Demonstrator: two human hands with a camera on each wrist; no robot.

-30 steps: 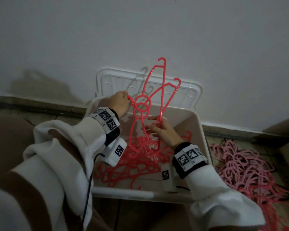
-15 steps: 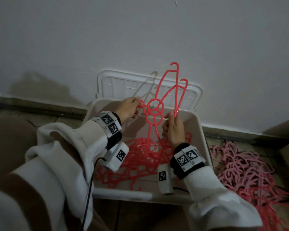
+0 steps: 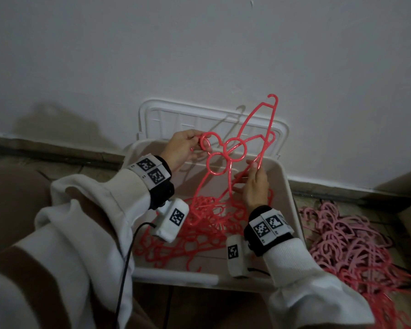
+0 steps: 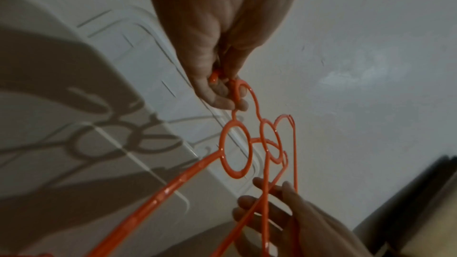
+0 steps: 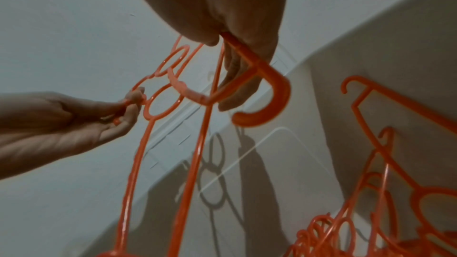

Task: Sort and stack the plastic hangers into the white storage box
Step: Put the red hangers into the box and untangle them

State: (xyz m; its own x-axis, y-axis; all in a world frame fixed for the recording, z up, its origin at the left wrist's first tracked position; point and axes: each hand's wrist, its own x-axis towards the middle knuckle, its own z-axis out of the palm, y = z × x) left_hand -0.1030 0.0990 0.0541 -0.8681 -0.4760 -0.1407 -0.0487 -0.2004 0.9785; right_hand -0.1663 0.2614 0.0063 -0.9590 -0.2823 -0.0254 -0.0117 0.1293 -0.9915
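The left hand [image 3: 180,150] pinches the hook of two red plastic hangers with ring shapes [image 3: 226,157], held above the white plastic storage box [image 3: 287,186]. The right hand [image 3: 255,184] closes its fingers [image 5: 237,77] on their arms. The hangers look interlocked, so a strong pull may bend them, or drag the red hangers in the box [image 3: 199,224] out.

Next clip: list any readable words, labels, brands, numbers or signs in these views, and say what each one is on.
No readable text in any view.
Left wrist band: black-and-white square code markers, plus tiny marks beside them too small to read.
Right wrist band: the same kind of markers, tiny marks unreadable.
Wrist camera housings: one code marker each, no words.
Red hangers, white storage box, lid: no label seen.
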